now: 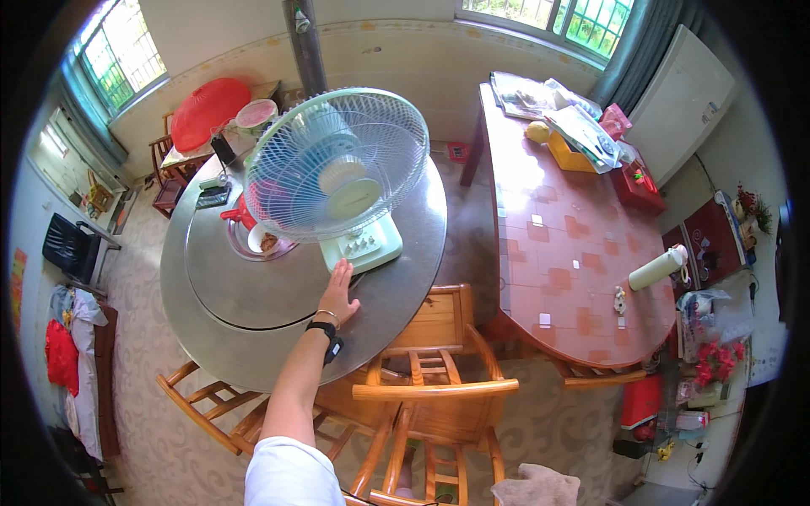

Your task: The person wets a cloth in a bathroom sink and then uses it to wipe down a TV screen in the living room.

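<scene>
My left hand [340,300] reaches forward, palm down with fingers stretched out, a bracelet and a dark watch on its wrist. Its fingertips meet the front edge of a pale green electric fan's base [367,245], near the row of buttons. The fan's round wire cage [338,164] tilts upward over the blue blades. This fan stands on a round grey table [253,354] with a turntable [253,297]. Left of the base, a white bowl of brown food [256,240] sits in a clear dish, beside a red plastic object [239,215]. My right hand is out of view.
Wooden chairs [436,391] crowd the near side of the round table. At right, a reddish table [557,272] carries a pale green bottle [658,269] and a yellow box of papers [569,152]. A phone [213,197] lies at the left; a red dome cover [210,114] is behind.
</scene>
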